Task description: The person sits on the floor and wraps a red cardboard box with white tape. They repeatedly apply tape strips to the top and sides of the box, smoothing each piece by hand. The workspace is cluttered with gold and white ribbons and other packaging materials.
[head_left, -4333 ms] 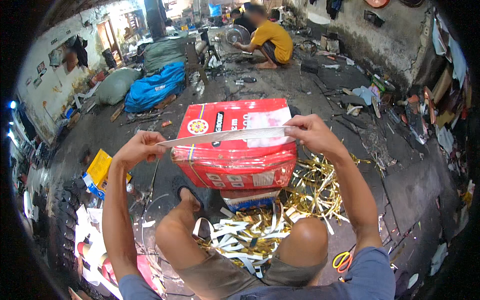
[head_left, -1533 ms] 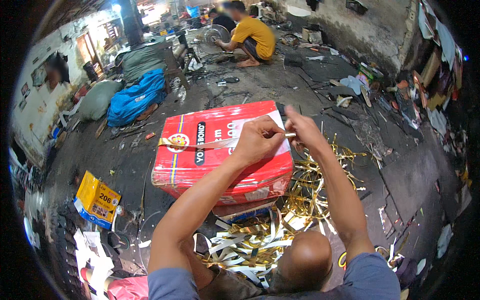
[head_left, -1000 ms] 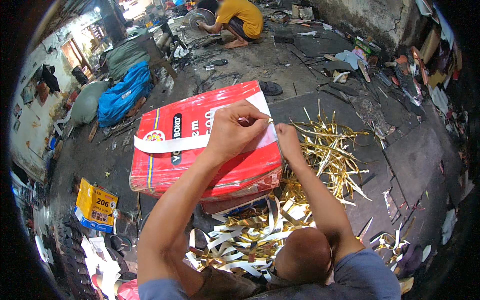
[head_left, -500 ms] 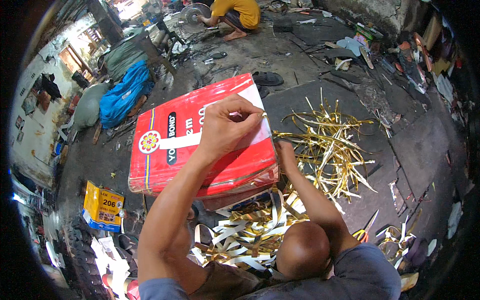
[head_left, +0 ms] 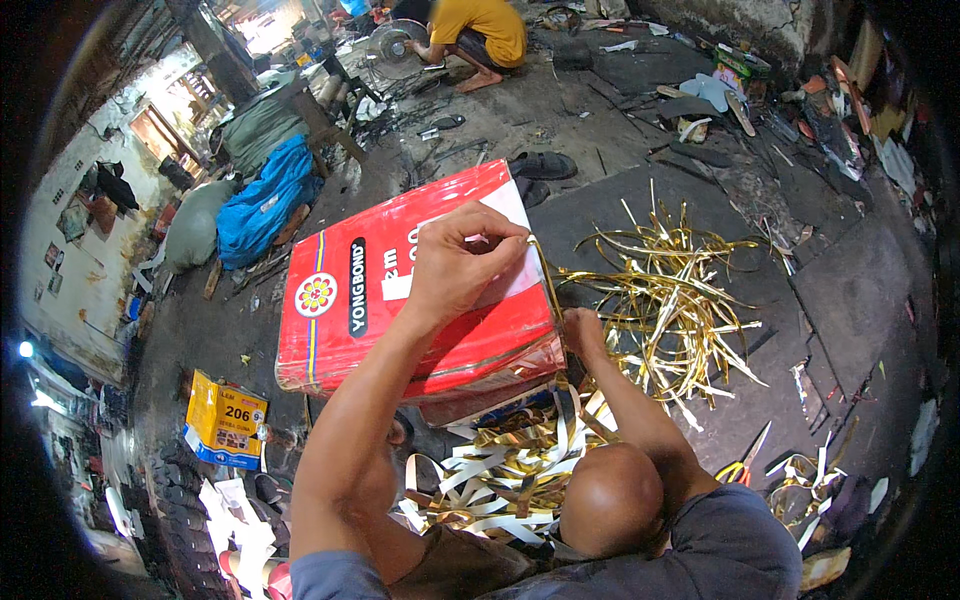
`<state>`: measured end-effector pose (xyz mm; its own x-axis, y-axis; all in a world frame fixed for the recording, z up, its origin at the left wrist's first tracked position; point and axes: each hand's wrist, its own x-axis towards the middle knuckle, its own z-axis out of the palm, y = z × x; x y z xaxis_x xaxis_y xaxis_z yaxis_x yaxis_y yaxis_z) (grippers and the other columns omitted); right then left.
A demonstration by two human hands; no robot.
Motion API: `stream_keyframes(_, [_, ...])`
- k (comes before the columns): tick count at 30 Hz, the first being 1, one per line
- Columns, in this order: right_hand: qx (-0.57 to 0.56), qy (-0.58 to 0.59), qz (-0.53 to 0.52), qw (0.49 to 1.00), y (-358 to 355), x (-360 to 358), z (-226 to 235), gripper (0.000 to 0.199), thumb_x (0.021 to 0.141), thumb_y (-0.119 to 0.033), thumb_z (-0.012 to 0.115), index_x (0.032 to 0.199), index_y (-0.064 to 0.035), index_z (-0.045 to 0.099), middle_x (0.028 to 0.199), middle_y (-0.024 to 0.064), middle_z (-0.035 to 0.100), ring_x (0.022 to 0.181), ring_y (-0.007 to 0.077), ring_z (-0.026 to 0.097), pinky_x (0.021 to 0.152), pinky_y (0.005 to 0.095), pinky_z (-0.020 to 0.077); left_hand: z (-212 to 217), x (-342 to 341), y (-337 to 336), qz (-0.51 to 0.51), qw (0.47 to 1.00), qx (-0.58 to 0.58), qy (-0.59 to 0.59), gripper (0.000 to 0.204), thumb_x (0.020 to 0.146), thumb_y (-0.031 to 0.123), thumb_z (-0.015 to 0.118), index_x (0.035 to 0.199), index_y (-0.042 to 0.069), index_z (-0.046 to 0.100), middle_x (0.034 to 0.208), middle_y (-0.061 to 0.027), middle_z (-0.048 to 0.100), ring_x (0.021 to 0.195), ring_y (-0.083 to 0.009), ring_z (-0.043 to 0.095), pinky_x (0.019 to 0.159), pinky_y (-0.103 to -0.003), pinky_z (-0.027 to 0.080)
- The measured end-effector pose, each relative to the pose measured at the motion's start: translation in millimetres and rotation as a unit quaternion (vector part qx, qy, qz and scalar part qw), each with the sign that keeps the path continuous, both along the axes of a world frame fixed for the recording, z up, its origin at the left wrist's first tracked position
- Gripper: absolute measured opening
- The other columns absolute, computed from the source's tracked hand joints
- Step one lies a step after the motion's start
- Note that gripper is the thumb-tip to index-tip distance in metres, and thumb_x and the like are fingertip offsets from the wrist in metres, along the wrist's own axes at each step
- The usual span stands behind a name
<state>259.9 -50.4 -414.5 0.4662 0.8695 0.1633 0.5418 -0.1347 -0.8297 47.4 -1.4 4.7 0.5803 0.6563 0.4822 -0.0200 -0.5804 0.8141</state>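
Observation:
A large red flat box (head_left: 390, 310) rests tilted in front of me on a lower stack. My left hand (head_left: 455, 262) lies on top of it, fingers pinched on the upper end of a thin gold strip (head_left: 548, 290) that runs down the box's right edge. My right hand (head_left: 580, 330) is at the box's lower right corner and grips the lower end of the same strip. A loose heap of gold strips (head_left: 670, 300) lies on the floor just right of the box.
White and gold strip offcuts (head_left: 500, 480) are piled by my knee (head_left: 610, 500). Orange-handled scissors (head_left: 740, 468) lie at the right. A yellow carton (head_left: 225, 420) and a blue bag (head_left: 265, 195) are at the left. A person in a yellow shirt (head_left: 480, 30) crouches far back.
Earlier both hands held the strip stretched across the box top. They have since come together at the box's right edge, the right hand dropping to the lower corner. The view has tilted.

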Motion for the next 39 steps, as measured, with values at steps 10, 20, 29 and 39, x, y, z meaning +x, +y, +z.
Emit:
stream_keyframes(10, [-0.14,0.075,-0.127,0.979,-40,51,-114,0.032,0.092,-0.029,0.069,0.086,0.0025,0.074,0.082,0.0267,0.072,0.069,0.0456,0.07,0.06,0.0505,0.0545,12,26,0,-0.048,0.998,0.037,0.002,0.005,0.086,-0.004,0.074,0.089,-0.001,0.077,0.092,-0.0063,0.07,0.08,-0.0095,0.067,0.064,-0.023,0.054])
stream_keyframes(20, [-0.225,-0.131,0.061,0.963,-64,-36,-13,0.031,0.091,-0.023,0.063,0.082,0.0039,0.075,0.08,0.0287,0.07,0.078,0.0444,0.072,0.072,0.0529,0.0582,-1,-40,-3,0.045,0.981,0.183,0.054,0.015,0.087,0.001,0.076,0.099,0.005,0.081,0.092,-0.0076,0.074,0.078,-0.0139,0.07,0.065,-0.028,0.054])
stream_keyframes(29, [-0.165,-0.176,-0.094,0.966,-79,40,-92,0.022,0.085,-0.016,0.064,0.083,0.0037,0.074,0.089,0.027,0.073,0.084,0.0497,0.071,0.078,0.0543,0.0589,9,-12,3,-0.025,0.946,0.321,0.041,0.024,0.085,0.0,0.079,0.108,0.007,0.079,0.098,-0.0098,0.073,0.083,-0.0222,0.073,0.071,-0.032,0.06])
stream_keyframes(39, [-0.274,-0.071,-0.053,0.958,-82,9,-5,0.037,0.09,-0.024,0.055,0.101,0.0076,0.069,0.106,0.0353,0.069,0.102,0.0509,0.068,0.093,0.057,0.0545,-9,-47,5,0.011,0.937,0.346,0.055,0.022,0.085,0.002,0.07,0.105,0.004,0.078,0.099,-0.0118,0.072,0.09,-0.0282,0.07,0.08,-0.037,0.058])
